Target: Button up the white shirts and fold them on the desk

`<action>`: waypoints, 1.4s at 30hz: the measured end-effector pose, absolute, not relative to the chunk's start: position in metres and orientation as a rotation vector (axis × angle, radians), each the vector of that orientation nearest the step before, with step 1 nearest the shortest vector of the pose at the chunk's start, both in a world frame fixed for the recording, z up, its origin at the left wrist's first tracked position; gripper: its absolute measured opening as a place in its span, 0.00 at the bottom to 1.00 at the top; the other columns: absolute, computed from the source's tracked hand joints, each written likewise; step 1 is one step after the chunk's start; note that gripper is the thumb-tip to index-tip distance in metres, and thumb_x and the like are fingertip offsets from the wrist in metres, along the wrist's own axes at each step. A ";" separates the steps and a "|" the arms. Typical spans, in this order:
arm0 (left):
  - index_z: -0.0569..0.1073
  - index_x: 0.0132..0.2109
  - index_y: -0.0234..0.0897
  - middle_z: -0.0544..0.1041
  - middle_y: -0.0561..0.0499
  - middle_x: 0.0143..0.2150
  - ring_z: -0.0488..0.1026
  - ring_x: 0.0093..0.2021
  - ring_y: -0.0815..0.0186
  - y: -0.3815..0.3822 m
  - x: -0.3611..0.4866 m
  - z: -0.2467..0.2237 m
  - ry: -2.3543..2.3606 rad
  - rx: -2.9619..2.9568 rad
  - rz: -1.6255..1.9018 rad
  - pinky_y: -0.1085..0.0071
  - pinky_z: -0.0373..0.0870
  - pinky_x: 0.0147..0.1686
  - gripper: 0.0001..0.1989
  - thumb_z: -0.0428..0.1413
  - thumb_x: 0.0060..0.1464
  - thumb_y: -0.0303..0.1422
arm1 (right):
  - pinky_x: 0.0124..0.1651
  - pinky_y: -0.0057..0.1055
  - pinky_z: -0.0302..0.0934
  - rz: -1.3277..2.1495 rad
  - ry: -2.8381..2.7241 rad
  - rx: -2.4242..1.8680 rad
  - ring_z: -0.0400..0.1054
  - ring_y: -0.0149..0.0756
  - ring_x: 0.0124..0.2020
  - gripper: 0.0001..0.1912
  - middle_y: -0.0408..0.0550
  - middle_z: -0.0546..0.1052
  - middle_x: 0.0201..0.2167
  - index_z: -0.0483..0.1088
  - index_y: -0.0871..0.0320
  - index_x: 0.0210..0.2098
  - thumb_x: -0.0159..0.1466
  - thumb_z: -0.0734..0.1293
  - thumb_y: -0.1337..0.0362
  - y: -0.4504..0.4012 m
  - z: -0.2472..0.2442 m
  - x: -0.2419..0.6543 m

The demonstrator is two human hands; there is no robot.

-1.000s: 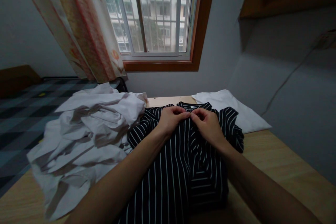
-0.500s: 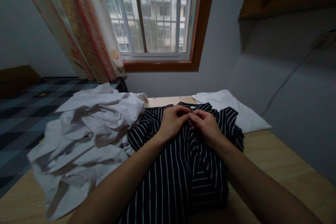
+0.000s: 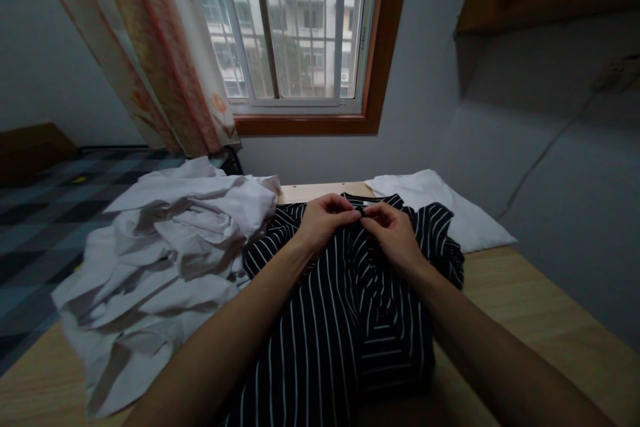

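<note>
Evidently the striped shirt (image 3: 320, 327), black with thin white lines, lay spread on the pale wooden worktop (image 3: 550, 307), its collar (image 3: 373, 200) at the far end, just beyond the fingers. The left hand (image 3: 323, 220) pinched the dark cloth at the front below the collar, thumb and forefinger pressed together. The right hand (image 3: 393, 233) did the same from the other side — its fingers also closed on the cloth, the two sets of fingertips nearly meeting. Whether a button sat between them could not be made out.

From the fingers the shirt ran back toward the wearer, between the two forearms, with folds bunched beneath the right hand. To the left of the fingers, beside the shirt, a crumpled heap of white cloth (image 3: 170, 260) covered much of the worktop. Beyond them to the right lay another white cloth (image 3: 440, 207) — flatter, partly behind the striped sleeve. Farther off, past the fingers, stood the barred window (image 3: 300, 33), and well to their left, a bed with a checked cover (image 3: 45, 227).
</note>
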State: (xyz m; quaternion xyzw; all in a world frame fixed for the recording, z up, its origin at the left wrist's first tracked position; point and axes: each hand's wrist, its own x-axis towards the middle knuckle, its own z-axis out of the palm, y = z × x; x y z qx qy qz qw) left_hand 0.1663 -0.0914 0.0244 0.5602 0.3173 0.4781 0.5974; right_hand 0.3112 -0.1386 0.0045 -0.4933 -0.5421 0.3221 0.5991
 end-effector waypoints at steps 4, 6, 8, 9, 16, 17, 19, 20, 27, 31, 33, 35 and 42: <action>0.72 0.27 0.34 0.74 0.53 0.26 0.70 0.28 0.71 -0.088 0.166 0.023 0.716 1.121 1.082 0.71 0.68 0.33 0.09 0.66 0.39 0.25 | 0.31 0.32 0.61 0.749 -1.173 -1.114 0.65 0.31 0.25 0.08 0.41 0.73 0.23 0.71 0.57 0.29 0.52 0.70 0.60 -0.137 0.005 0.316; 0.71 0.27 0.34 0.74 0.53 0.27 0.70 0.28 0.71 -0.082 0.163 0.019 0.736 1.058 1.114 0.72 0.67 0.33 0.09 0.65 0.41 0.25 | 0.30 0.32 0.62 0.738 -1.086 -1.108 0.65 0.31 0.24 0.08 0.41 0.73 0.24 0.70 0.56 0.29 0.51 0.70 0.61 -0.136 0.008 0.319; 0.70 0.27 0.35 0.73 0.53 0.26 0.69 0.28 0.72 -0.074 0.160 0.015 0.817 1.062 1.192 0.72 0.67 0.33 0.09 0.64 0.42 0.23 | 0.28 0.31 0.60 0.719 -0.984 -1.122 0.63 0.29 0.23 0.08 0.41 0.71 0.23 0.70 0.56 0.29 0.51 0.70 0.61 -0.135 0.011 0.324; 0.69 0.27 0.35 0.72 0.54 0.26 0.68 0.27 0.72 -0.070 0.158 0.014 0.891 1.109 1.237 0.73 0.66 0.34 0.09 0.63 0.42 0.22 | 0.27 0.30 0.60 0.714 -0.936 -1.130 0.63 0.29 0.22 0.08 0.41 0.70 0.23 0.69 0.56 0.29 0.51 0.70 0.62 -0.134 0.013 0.326; 0.72 0.32 0.36 0.73 0.50 0.31 0.65 0.29 0.68 -0.084 0.149 0.041 1.209 2.100 1.248 0.71 0.59 0.31 0.08 0.58 0.54 0.37 | 0.26 0.31 0.61 0.607 -0.859 -1.186 0.63 0.29 0.22 0.09 0.42 0.70 0.23 0.68 0.57 0.30 0.51 0.69 0.62 -0.134 0.024 0.336; 0.72 0.31 0.36 0.72 0.50 0.29 0.64 0.28 0.68 -0.093 0.151 0.046 1.186 2.239 1.128 0.71 0.57 0.30 0.12 0.58 0.53 0.41 | 0.26 0.31 0.61 0.573 -0.866 -1.214 0.64 0.29 0.22 0.09 0.42 0.70 0.23 0.69 0.58 0.30 0.51 0.69 0.62 -0.134 0.025 0.337; 0.71 0.29 0.36 0.70 0.51 0.25 0.62 0.27 0.67 -0.110 0.155 0.054 1.141 2.458 0.842 0.70 0.55 0.29 0.16 0.61 0.48 0.46 | 0.26 0.31 0.62 0.511 -0.878 -1.249 0.64 0.29 0.22 0.08 0.42 0.71 0.23 0.69 0.58 0.30 0.52 0.68 0.63 -0.136 0.028 0.337; 0.71 0.29 0.37 0.70 0.52 0.25 0.62 0.26 0.67 -0.117 0.157 0.056 1.122 2.535 0.722 0.70 0.53 0.29 0.16 0.62 0.46 0.46 | 0.26 0.31 0.62 0.487 -0.885 -1.253 0.65 0.30 0.22 0.07 0.42 0.71 0.23 0.69 0.58 0.30 0.52 0.68 0.63 -0.137 0.029 0.337; 0.64 0.22 0.36 0.62 0.57 0.20 0.57 0.22 0.72 -0.112 0.153 0.059 0.899 2.265 0.459 0.71 0.50 0.25 0.13 0.61 0.45 0.33 | 0.29 0.32 0.63 0.413 -0.916 -1.252 0.68 0.32 0.24 0.06 0.44 0.74 0.24 0.70 0.58 0.30 0.52 0.68 0.64 -0.135 0.026 0.346; 0.64 0.25 0.36 0.61 0.60 0.19 0.53 0.20 0.75 -0.094 0.145 0.053 0.860 1.923 0.524 0.74 0.48 0.22 0.14 0.64 0.40 0.34 | 0.35 0.35 0.64 0.440 -1.111 -1.352 0.71 0.35 0.30 0.11 0.48 0.76 0.32 0.73 0.58 0.37 0.53 0.67 0.66 -0.129 0.015 0.352; 0.64 0.27 0.36 0.62 0.60 0.18 0.53 0.19 0.76 -0.089 0.145 0.047 0.902 1.862 0.605 0.75 0.46 0.21 0.15 0.65 0.38 0.31 | 0.36 0.36 0.64 0.356 -1.197 -1.401 0.69 0.35 0.30 0.14 0.49 0.76 0.36 0.73 0.58 0.40 0.53 0.68 0.66 -0.130 0.014 0.348; 0.63 0.26 0.36 0.62 0.60 0.18 0.53 0.19 0.76 -0.086 0.146 0.042 0.927 1.827 0.683 0.75 0.45 0.21 0.16 0.66 0.38 0.31 | 0.35 0.35 0.63 0.323 -1.264 -1.377 0.67 0.34 0.29 0.11 0.49 0.76 0.35 0.73 0.58 0.38 0.54 0.68 0.64 -0.134 0.016 0.340; 0.66 0.28 0.35 0.65 0.59 0.18 0.55 0.18 0.77 -0.082 0.144 0.036 0.782 1.497 0.651 0.76 0.43 0.21 0.14 0.65 0.39 0.30 | 0.38 0.36 0.63 0.759 -1.522 -1.142 0.71 0.36 0.32 0.07 0.47 0.78 0.31 0.75 0.56 0.32 0.58 0.67 0.60 -0.148 0.023 0.316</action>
